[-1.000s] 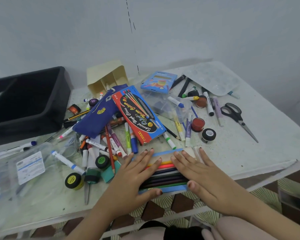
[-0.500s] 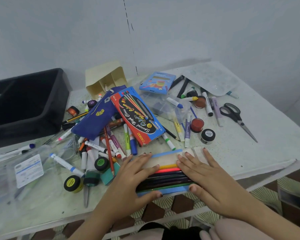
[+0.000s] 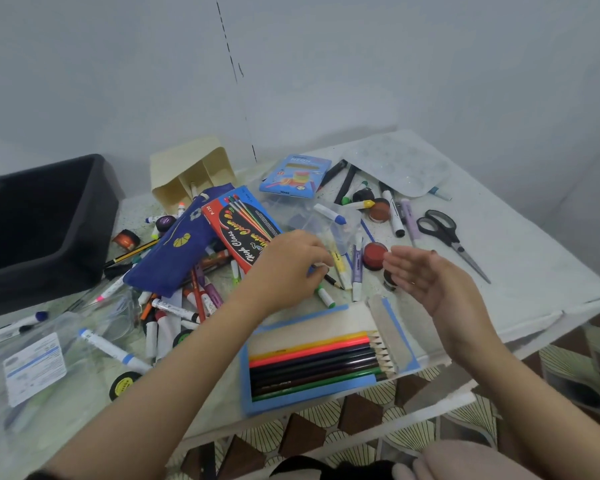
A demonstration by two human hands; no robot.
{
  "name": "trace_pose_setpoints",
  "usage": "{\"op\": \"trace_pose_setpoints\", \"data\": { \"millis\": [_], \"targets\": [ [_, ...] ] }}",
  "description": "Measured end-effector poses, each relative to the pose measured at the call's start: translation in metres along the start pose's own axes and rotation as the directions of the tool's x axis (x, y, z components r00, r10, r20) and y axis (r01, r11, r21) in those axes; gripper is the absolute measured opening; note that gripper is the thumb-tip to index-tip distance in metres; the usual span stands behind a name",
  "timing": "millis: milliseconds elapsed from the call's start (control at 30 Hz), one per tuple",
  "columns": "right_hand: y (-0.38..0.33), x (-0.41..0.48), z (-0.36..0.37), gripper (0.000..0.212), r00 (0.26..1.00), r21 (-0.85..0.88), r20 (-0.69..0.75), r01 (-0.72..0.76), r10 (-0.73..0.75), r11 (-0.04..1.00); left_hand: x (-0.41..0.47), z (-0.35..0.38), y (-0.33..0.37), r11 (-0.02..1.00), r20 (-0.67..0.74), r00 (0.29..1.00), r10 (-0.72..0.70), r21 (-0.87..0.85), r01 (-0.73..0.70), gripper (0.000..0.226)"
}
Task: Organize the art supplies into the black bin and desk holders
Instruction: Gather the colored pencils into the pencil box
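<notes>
An open blue box of coloured pencils (image 3: 312, 365) lies at the table's near edge, its flap folded out to the right. Just behind the box, my left hand (image 3: 291, 268) has its fingertips curled down and pinching a black pencil (image 3: 335, 283) beside the red pencil carton (image 3: 239, 230). To the right, my right hand (image 3: 430, 282) hovers above the table with its palm turned left and its fingers relaxed, holding nothing. At the far left stands the black bin (image 3: 39, 230). The cream desk holder (image 3: 191, 174) sits tipped at the back.
A blue pencil case (image 3: 174, 258) lies over a pile of markers (image 3: 174, 313) and small paint pots. Scissors (image 3: 444, 233), a clear palette (image 3: 395, 164) and a blue neon box (image 3: 295, 174) lie at the back right. Clear plastic bags (image 3: 32, 358) cover the near left.
Both hands have lifted off the blue pencil box. The left one has reached back to the black pencil; the right one has risen and opened to the right.
</notes>
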State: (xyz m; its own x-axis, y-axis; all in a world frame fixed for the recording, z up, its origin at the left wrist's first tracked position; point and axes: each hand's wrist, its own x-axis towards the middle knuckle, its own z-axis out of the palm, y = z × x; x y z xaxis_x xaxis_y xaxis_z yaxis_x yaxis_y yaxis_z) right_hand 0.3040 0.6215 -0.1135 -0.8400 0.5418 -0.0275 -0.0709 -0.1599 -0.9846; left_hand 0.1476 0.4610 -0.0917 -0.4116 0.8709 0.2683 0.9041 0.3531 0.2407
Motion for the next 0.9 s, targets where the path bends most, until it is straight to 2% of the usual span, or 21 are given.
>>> {"op": "trace_pose_setpoints", "data": {
  "millis": [133,267,333,433,533,667,767,900],
  "targets": [
    [-0.003,0.003,-0.003,0.042,0.995,0.116,-0.089,-0.028,0.038,0.993,0.028,0.000,0.000,0.992,0.284,0.958,-0.028,0.126,-0.008,0.018],
    [0.000,0.000,-0.007,0.042,0.987,0.191,-0.139,-0.048,0.075,0.981,0.034,0.001,-0.004,0.991,0.367,0.930,-0.017,0.130,-0.034,0.010],
    [0.000,-0.002,-0.007,0.038,0.986,0.193,-0.145,-0.048,0.077,0.980,0.030,0.003,-0.003,0.999,0.291,0.957,0.011,0.034,-0.022,0.007],
    [-0.001,-0.006,-0.005,0.024,0.992,0.093,-0.130,0.010,0.003,0.996,0.024,0.002,0.008,0.982,0.051,0.998,0.023,-0.190,-0.013,0.005],
    [-0.006,-0.009,0.005,0.024,0.992,-0.002,-0.064,0.104,-0.104,0.995,0.026,0.002,0.026,0.950,-0.131,0.990,0.054,-0.298,-0.091,0.010],
    [-0.014,-0.006,0.017,0.019,0.982,0.058,-0.100,0.165,-0.159,0.985,0.027,0.002,0.047,0.905,-0.156,0.988,-0.016,-0.422,-0.052,0.025],
    [-0.017,-0.002,0.014,0.015,0.968,0.039,-0.171,0.193,-0.184,0.980,0.026,0.003,0.047,0.887,-0.115,0.992,-0.042,-0.461,-0.016,0.029],
    [-0.020,0.005,0.002,0.015,0.934,0.091,-0.313,0.210,-0.173,0.973,0.018,0.008,0.028,0.942,-0.123,0.992,-0.006,-0.334,-0.036,0.017]
  ]
}}
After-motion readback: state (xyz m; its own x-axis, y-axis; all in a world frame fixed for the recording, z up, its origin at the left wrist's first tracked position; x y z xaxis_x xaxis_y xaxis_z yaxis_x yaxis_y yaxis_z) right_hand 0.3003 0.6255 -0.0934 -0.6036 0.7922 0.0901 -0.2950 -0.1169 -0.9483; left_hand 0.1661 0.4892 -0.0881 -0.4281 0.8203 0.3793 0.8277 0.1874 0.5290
